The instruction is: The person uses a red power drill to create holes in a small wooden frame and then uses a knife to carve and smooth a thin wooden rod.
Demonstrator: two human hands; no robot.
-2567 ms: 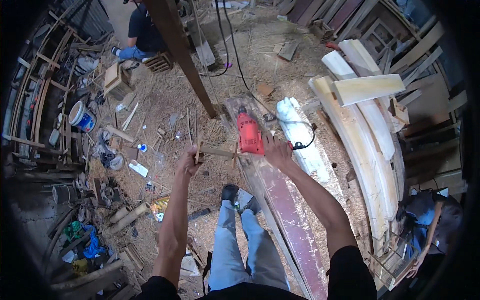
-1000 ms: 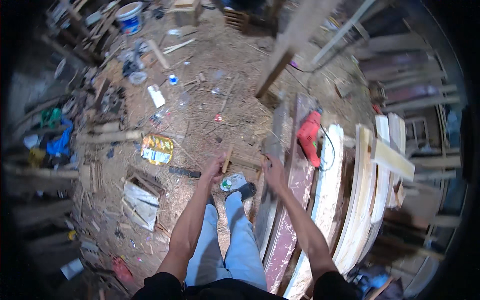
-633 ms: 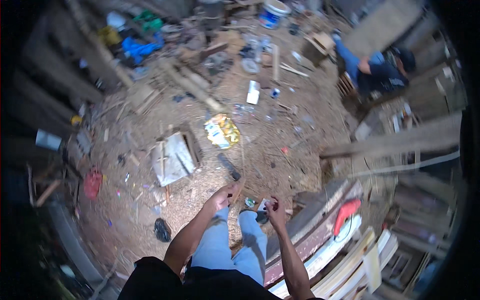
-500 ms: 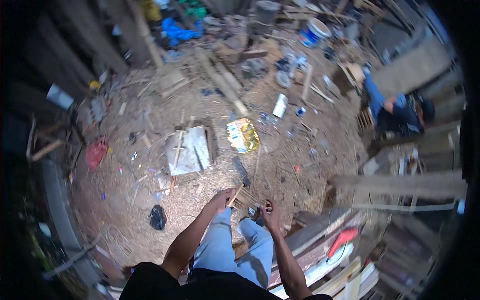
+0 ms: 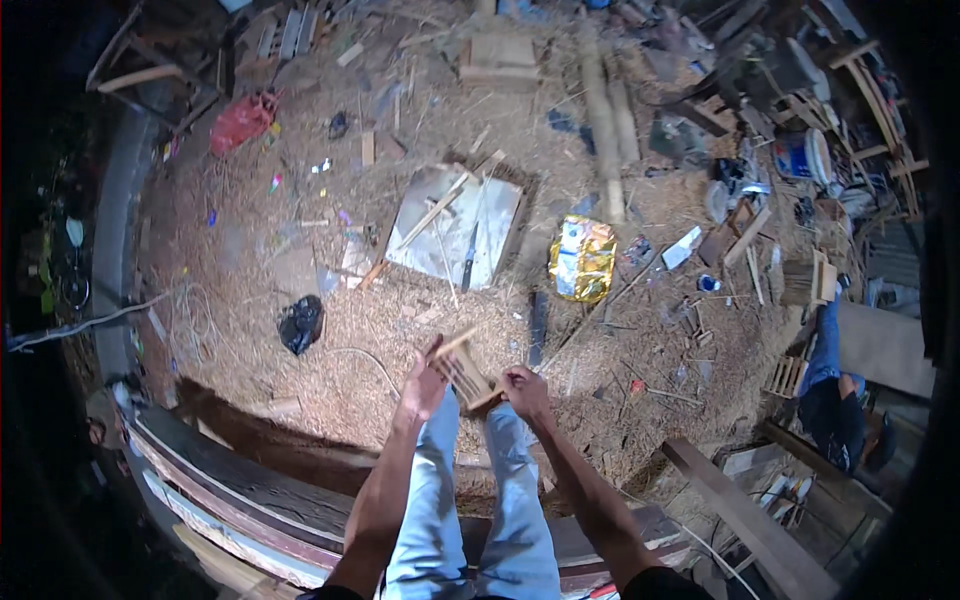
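Observation:
My left hand [image 5: 423, 382] grips one end of a small wooden frame [image 5: 462, 372] with slats, held above my knees. My right hand [image 5: 525, 393] has its fingers closed on the frame's other end. Beyond them, a pale square board [image 5: 414, 225] with wooden strips and a dark-bladed knife [image 5: 470, 258] lies on a low box. A dark flat strip [image 5: 537, 325] is on the floor just past my hands, and a black plastic bag [image 5: 300, 322] lies to their left.
A co-worker [image 5: 840, 400] is down low at the right, by a slanting timber post [image 5: 740, 510]. Long planks [image 5: 240, 490] run behind my legs. A gold-coloured packet [image 5: 582, 260], logs [image 5: 605, 120], a red bag [image 5: 240, 125] and scrap wood litter the sawdust-strewn floor.
My right hand has left the red drill, which stayed on the plank, and joined my left on the wooden frame. My view has swung left, bringing the pale board ahead and the planks below.

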